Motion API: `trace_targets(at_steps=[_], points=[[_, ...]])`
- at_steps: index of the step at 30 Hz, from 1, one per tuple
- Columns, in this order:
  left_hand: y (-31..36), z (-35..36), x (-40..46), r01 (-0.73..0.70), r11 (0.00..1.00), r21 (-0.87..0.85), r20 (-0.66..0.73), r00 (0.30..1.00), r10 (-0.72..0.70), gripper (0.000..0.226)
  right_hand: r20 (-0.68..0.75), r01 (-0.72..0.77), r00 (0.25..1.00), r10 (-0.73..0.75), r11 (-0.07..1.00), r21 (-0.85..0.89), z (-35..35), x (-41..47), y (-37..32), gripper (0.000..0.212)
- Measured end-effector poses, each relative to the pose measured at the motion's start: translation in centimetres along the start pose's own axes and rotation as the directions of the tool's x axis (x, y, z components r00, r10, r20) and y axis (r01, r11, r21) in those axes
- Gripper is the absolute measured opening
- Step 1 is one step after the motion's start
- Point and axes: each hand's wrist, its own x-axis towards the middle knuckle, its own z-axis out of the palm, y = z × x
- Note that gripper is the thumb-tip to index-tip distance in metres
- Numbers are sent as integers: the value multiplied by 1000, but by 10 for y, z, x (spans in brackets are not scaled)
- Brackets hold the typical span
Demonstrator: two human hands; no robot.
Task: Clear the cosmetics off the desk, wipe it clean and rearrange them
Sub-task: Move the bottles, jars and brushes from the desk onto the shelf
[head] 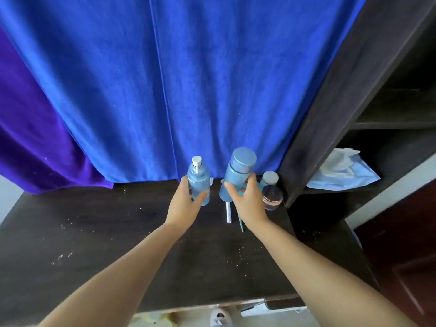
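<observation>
Left hand: the left hand point(185, 204) is wrapped round the lower half of the pump bottle point(198, 182), thumb on the near side, fingers behind
Pump bottle: pale blue, see-through, white pump head on top, held upright near the back of the bench point(94, 244); whether its base touches the bench cannot be told, and the level of what is inside is hard to make out
Right hand: the right hand point(247, 204) grips the tall bottle point(237, 173) round its lower part, fingers spread across the front
Tall bottle: pale blue with a wide round cap, leaning a little to the right; its base is hidden behind the hand, contents not readable
Under the right hand: a white stick point(228, 212) and a thin teal stick point(241, 224) lie on the bench, their far ends covered by the hand
Jar: a small pinkish jar point(272, 197) sits just right of the hand, in the back right corner
Small bottle: a capped bottle point(269, 178) stands behind the jar, mostly hidden
Bench: dark wood, strewn with pale specks and crumbs
Backdrop: a blue cloth point(188, 79) hangs behind the bench, a purple cloth point(28, 138) to its left
Shelf: on the right, a dark shelf point(389, 123) carries a blue-and-white pack point(342, 173), its make unclear
</observation>
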Motion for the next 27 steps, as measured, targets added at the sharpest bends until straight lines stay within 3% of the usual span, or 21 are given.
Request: trace_targets(at_steps=[4, 7, 14, 21, 23, 27], points=[[48, 0, -31, -127, 992, -5, 63, 990, 127, 26, -104, 58, 993, -58, 998, -8, -55, -30, -22, 36], [89, 15, -50, -229, 972, -55, 111, 966, 234, 26, -178, 75, 981, -76, 997, -15, -104, -45, -37, 44], [192, 77, -75, -439, 868, -234, 226, 843, 487, 32, -376, 121, 918, -127, 992, -41, -226, -55, -75, 55], [302, 150, -65, -451, 784, -426, 303, 746, 594, 31, -500, 192, 841, -208, 978, -84, -338, -8, -103, 46], [327, 174, -49, -449, 773, -448, 289, 745, 601, 34, -496, 208, 839, -226, 974, -91, -365, 19, -107, 42], [364, 219, -3, -434, 804, -405, 212, 811, 545, 42, -461, 220, 854, -243, 970, -103, -401, 75, -104, 46]])
